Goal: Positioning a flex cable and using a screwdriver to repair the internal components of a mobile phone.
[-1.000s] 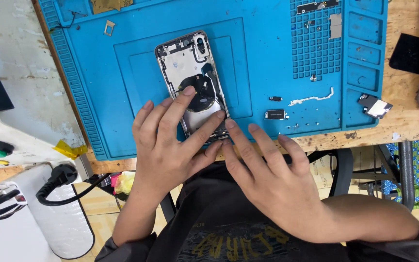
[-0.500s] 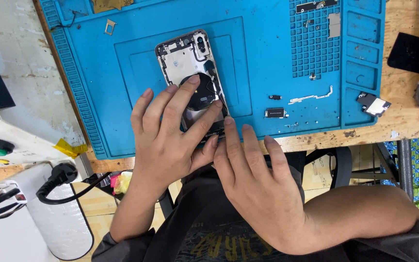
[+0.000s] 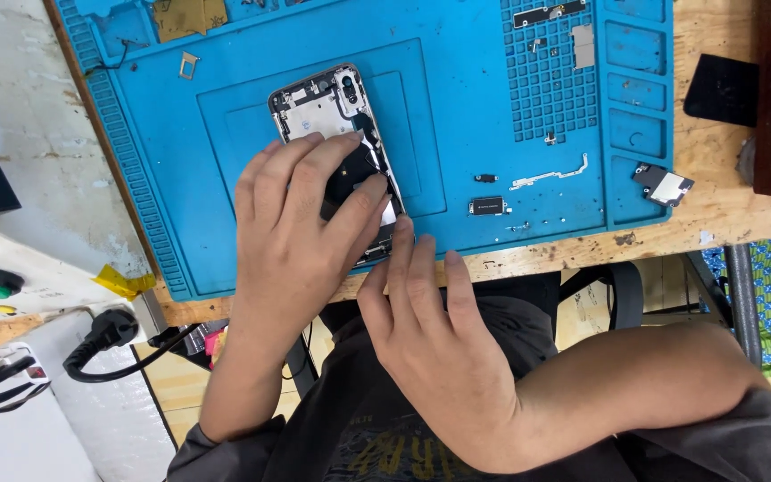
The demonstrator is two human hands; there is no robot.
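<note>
The opened phone [image 3: 336,134] lies on the blue work mat [image 3: 457,107], upper centre of the frame, inner parts bared. The left hand [image 3: 301,232] lies flat over its lower half, fingers spread, its grip open. The right hand [image 3: 430,339] touches the phone's lower edge with its fingertips [image 3: 402,228]; whether they pinch anything cannot be told. Yellow tape [image 3: 122,282] marks the table's left edge.

The left hand [image 3: 301,223] lies palm down at the centre left of the frame, fingers spread and reaching toward the upper middle, its forearm running down to the lower left. The right hand [image 3: 435,335] sits just below and right of it, palm down, fingers together pointing up, forearm stretching to the right edge.
</note>
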